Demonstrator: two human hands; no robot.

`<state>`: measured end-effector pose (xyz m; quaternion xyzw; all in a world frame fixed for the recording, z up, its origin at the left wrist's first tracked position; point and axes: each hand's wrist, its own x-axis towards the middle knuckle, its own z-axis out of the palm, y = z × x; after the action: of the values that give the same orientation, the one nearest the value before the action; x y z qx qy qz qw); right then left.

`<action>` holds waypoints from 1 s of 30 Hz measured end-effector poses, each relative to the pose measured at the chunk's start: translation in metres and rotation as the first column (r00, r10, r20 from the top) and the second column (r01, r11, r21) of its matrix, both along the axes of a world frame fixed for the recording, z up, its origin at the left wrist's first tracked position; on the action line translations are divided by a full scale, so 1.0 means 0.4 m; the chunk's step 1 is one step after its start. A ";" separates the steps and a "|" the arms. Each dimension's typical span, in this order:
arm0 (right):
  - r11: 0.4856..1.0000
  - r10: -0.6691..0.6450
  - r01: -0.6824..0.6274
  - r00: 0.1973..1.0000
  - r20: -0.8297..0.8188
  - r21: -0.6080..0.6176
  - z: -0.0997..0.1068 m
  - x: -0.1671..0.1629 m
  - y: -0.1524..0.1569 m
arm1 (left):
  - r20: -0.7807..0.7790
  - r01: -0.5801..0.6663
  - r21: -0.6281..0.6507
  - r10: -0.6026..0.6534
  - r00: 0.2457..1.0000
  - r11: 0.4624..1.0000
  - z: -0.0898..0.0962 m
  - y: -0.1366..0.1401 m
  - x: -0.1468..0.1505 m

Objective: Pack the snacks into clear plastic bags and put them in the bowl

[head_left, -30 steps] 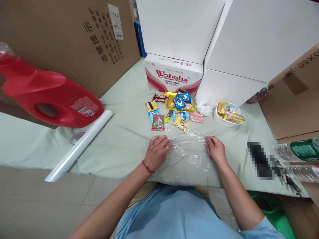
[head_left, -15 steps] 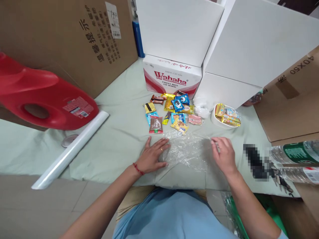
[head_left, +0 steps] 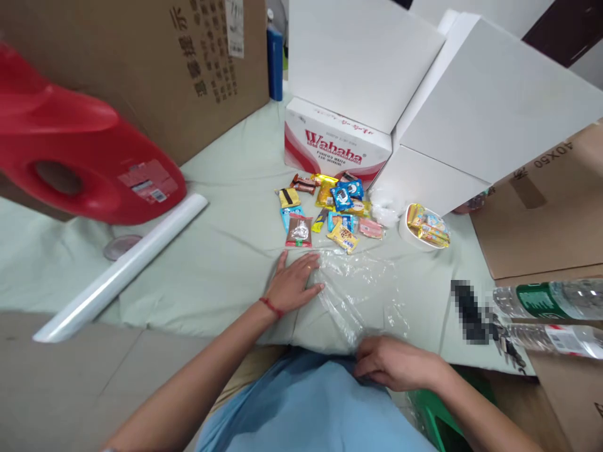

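At one clear film (head_left: 351, 285), hands (head_left: 294, 282) (head_left: 396, 362) (two)

Clear plastic film, wrinkled
I see the film (head_left: 365, 282) spread glossy on the pale green cloth (head_left: 226, 270), creases running toward the near edge.

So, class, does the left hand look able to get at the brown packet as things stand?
Probably yes: the left hand lies open just short of the brown packet, with seemingly only pale green cloth between them.
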<state>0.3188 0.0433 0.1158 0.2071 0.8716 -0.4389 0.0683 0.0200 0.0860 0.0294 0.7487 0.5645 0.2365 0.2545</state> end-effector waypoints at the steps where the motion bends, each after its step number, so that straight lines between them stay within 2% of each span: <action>1: 0.996 0.032 -0.032 0.999 0.001 -0.089 0.029 0.011 0.009 | 0.001 0.013 -0.004 -0.013 1.000 1.000 0.001 0.005 0.003; 2: 0.986 0.030 -0.031 0.999 -0.012 -0.161 0.056 0.019 0.025 | 0.002 0.030 -0.013 -0.030 1.000 0.999 0.002 0.011 0.004; 3: 0.979 -0.039 0.033 0.999 -0.026 -0.199 0.077 0.024 0.046 | 0.006 0.051 -0.029 -0.051 0.999 0.998 0.002 0.018 0.002; 4: 0.975 -0.150 0.139 0.987 -0.050 -0.174 0.088 0.026 0.070 | 0.013 0.072 -0.047 -0.072 0.997 0.996 0.002 0.024 -0.002; 6: 0.932 -0.357 0.363 0.924 -0.137 0.016 0.077 0.019 0.122 | 0.035 0.111 -0.085 -0.108 0.994 0.990 0.005 0.035 -0.016; 8: 0.859 -0.394 0.440 0.894 -0.212 0.262 0.030 0.000 0.167 | 0.054 0.131 -0.106 -0.126 0.991 0.986 0.013 0.037 -0.032; 10: 0.818 -0.313 0.378 0.925 -0.215 0.434 -0.031 -0.028 0.196 | 0.037 0.110 -0.069 -0.108 0.993 0.991 0.031 0.026 -0.041; 12: 0.802 -0.223 0.300 0.953 -0.208 0.516 -0.086 -0.057 0.206 | -0.017 0.106 0.034 -0.105 0.994 0.994 0.056 -0.001 -0.037; 15: 0.790 -0.137 0.240 0.966 -0.219 0.564 -0.139 -0.090 0.202 | -0.052 0.268 0.154 -0.263 0.963 0.951 0.091 -0.056 -0.005; 18: 0.772 -0.141 0.238 0.968 -0.206 0.589 -0.169 -0.103 0.198 | -0.022 0.449 0.115 -0.450 0.893 0.886 0.100 -0.113 0.017; 20: 0.763 -0.173 0.247 0.968 -0.180 0.597 -0.184 -0.103 0.201 | -0.028 0.481 0.052 -0.480 0.877 0.875 0.089 -0.147 -0.003; 24: 0.777 -0.220 0.260 0.965 -0.141 0.573 -0.207 -0.092 0.207 | -0.053 0.429 -0.041 -0.431 0.901 0.902 0.072 -0.214 -0.135; 27: 0.794 -0.244 0.283 0.959 -0.144 0.539 -0.215 -0.087 0.206 | -0.007 0.356 -0.035 -0.356 0.934 0.934 0.101 -0.255 -0.230; 28: 0.796 -0.251 0.290 0.957 -0.147 0.531 -0.217 -0.087 0.205 | 0.016 0.283 -0.018 -0.283 0.959 0.959 0.120 -0.264 -0.238; 30: 0.794 -0.261 0.301 0.954 -0.151 0.529 -0.220 -0.090 0.201 | 0.068 0.041 0.052 -0.045 0.997 0.998 0.161 -0.267 -0.206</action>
<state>0.2829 0.1238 0.0277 0.3295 0.9216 -0.1845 -0.0899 -0.0624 -0.0209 0.0936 0.7584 0.5328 0.2712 0.2598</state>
